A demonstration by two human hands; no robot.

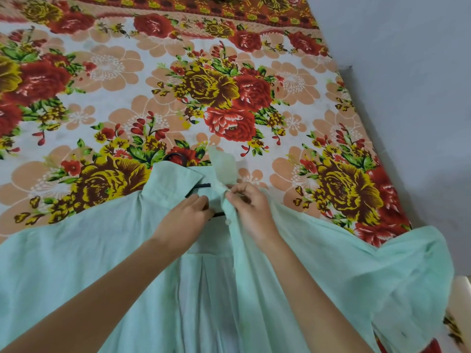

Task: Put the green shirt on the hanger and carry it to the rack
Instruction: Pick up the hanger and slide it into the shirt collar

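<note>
We judge the pale mint-green cotton shirt [76, 263], spread on the floral bedsheet [178, 98] over a thin black hanger [175, 159], light and limp, our right hand [251, 210] pinching its button placket, our left hand [186, 220] loosely cupped at the collar opening

Home bedroom — floral bedsheet [229, 98] against plain wall [407, 72]

The shirt [76, 263] is pale mint green, lying front-up and spread wide, its front open down the middle and its collar at the far end. The hanger [201, 186] is dark and thin, mostly hidden inside the neck, its hook poking out past the collar.
</note>
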